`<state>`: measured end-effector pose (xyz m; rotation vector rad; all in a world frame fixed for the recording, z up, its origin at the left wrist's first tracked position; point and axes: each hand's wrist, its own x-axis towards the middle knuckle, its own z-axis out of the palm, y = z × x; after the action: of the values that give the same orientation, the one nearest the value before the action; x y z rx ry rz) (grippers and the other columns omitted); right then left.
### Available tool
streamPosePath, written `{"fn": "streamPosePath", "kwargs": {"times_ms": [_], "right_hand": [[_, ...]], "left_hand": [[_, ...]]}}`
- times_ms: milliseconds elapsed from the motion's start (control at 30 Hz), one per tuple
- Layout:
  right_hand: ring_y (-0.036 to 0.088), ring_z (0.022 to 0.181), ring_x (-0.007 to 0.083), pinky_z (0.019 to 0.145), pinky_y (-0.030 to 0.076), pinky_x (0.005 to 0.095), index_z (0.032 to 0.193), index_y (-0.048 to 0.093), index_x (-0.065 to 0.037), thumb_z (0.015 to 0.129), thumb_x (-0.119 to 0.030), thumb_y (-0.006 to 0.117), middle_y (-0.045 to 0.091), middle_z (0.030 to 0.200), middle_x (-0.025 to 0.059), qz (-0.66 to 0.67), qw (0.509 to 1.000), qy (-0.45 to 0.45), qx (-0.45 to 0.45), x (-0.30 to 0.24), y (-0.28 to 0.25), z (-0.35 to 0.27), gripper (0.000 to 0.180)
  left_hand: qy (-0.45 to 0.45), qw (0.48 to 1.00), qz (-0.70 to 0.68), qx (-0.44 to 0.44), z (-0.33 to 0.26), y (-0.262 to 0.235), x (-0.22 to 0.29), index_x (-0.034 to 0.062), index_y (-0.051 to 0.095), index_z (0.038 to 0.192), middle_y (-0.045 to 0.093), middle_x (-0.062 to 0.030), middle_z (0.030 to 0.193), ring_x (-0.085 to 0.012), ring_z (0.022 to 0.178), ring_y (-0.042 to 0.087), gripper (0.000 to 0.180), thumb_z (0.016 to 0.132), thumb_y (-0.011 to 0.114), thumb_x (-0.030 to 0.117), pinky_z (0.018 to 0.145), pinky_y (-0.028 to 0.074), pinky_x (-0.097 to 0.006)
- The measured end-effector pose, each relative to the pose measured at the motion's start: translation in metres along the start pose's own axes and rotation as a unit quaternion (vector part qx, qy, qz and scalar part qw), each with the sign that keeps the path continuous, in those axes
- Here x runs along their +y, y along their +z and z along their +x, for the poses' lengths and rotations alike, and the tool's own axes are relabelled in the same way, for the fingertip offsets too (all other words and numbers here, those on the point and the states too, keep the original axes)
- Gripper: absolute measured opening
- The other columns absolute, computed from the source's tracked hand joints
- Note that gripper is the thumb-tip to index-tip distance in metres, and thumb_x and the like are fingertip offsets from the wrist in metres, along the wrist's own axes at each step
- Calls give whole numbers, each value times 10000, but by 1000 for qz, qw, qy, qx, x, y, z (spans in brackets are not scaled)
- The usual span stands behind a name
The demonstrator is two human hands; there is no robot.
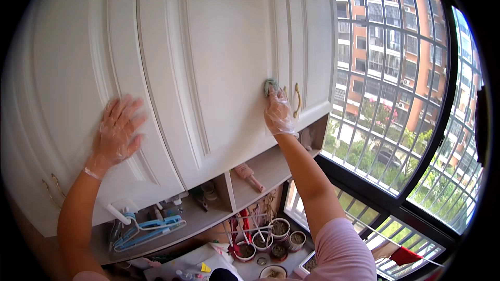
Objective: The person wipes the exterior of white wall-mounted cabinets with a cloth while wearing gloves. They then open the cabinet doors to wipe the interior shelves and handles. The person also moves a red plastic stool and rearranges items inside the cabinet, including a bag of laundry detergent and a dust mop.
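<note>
Gloved hand presses a cloth to a white cabinet

A person's right hand (279, 112) grasps a crumpled green-grey cloth (270, 85) against the cabinet (229, 47), just left of a gold handle (297, 101). The hand covers part of the cloth, and its fingertips are hard to separate from it. The left hand (119, 130), holding nothing, has its fingers spread in front of a door at left; it is slightly blurred — whether the palm touches the door cannot be told. The doors' tops run out of view. Of the person, only the forearms and pale pink sleeves (344, 250) show, cut off below.

Counted: two hands, each in a clear glove (125, 143); one cloth; four handles — two at lower left, two at right, one of these partly hidden by the right hand. Under the doors, the shelf (273, 171) bears one pink brush (245, 170). Blue hangers (151, 231) hang at its left, overlapping too much to count. Below stand about six round pots (282, 238), the lowest cut off by the bottom edge. One barred window (442, 119) fills the right side, with one piece of red fabric (405, 256) near its foot.
</note>
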<state>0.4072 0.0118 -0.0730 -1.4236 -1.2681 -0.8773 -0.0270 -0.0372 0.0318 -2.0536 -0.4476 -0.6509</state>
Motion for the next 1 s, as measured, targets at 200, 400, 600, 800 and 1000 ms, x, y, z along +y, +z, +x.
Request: {"fn": "streamPosePath", "kwargs": {"times_ms": [200,400,600,800,1000], "right_hand": [[492,1084,389,922,412,402,1218,486,-11,885,-72,382,503,1190,243,101,993,38,-43,4,6,-77,354],[587,926,332,783,489,374,1114,594,-107,837,-130,463,602,1005,166,186,930,195,-249,41,-30,-103,307],[568,1011,210,842,473,337,1147,532,-48,856,-172,499,597,1092,76,709,572,338,-236,-11,-98,-138,318],[515,1085,271,967,399,406,1245,424,-3,881,-163,484,517,1189,138,817,310,397,-280,-70,-157,-140,403],[557,995,183,933,420,312,1136,513,-7,817,-2,511,581,1047,73,672,518,441,-293,-82,-182,-135,319]], "left_hand": [[16,1000,25,-1,-4,-2,-3,110,490,1158,395,-103,1352,-323,1280,318,393,774,567,149,1069,229,-487],[-22,999,-20,36,5,-5,12,82,558,1080,458,-88,1298,-294,1251,363,333,748,576,70,1058,260,-455],[-371,714,-588,84,-3,13,139,39,547,1094,595,-93,1069,-190,1012,569,230,872,540,99,924,442,-351],[-429,85,-878,-197,19,30,233,24,356,1281,509,-151,1183,-294,1060,529,609,846,601,373,947,414,-507],[-447,152,-864,-177,9,42,253,0,473,1156,541,-152,1126,-260,1024,562,329,898,540,192,911,466,-454]]}}
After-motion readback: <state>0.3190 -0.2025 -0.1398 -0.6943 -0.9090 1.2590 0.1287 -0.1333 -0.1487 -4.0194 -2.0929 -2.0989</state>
